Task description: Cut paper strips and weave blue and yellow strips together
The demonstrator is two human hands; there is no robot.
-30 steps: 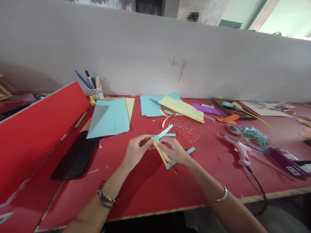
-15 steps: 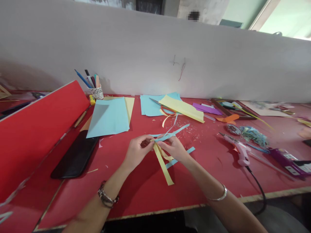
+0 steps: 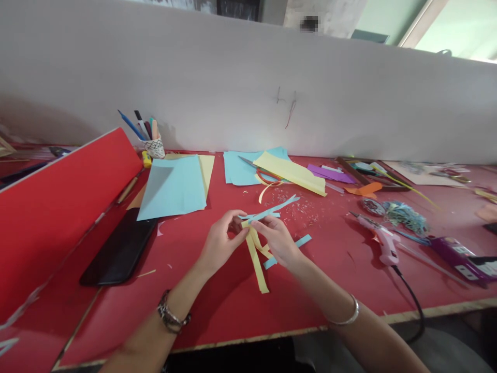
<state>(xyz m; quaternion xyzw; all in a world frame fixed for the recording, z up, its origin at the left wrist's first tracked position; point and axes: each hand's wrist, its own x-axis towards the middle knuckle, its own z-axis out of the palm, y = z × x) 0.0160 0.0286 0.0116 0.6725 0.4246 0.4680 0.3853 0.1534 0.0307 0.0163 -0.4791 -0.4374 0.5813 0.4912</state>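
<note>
My left hand (image 3: 224,239) pinches the upper end of a yellow paper strip (image 3: 257,267), which hangs down toward me. Close against it, my right hand (image 3: 277,239) is closed on a blue paper strip (image 3: 277,209) that slants up to the right. The two strips meet between my fingertips; how they join there is hidden. Below my right hand, another blue strip (image 3: 305,241) lies on the table, partly covered by the hand. A looped yellow piece shows between my hands, and one more blue strip passes behind my fingers.
Blue sheets (image 3: 174,186) overlap a black phone-like slab (image 3: 120,254) at left, beside a red board (image 3: 70,207). Behind my hands lie scissors (image 3: 267,178) under a folded yellow sheet (image 3: 291,173). A pink glue gun (image 3: 382,241) with its cord lies right, near yarn (image 3: 406,217).
Both hands have shifted slightly while still pinching the strips. The hanging yellow strip's lower end has swung left, and the raised blue ends have come closer together.
</note>
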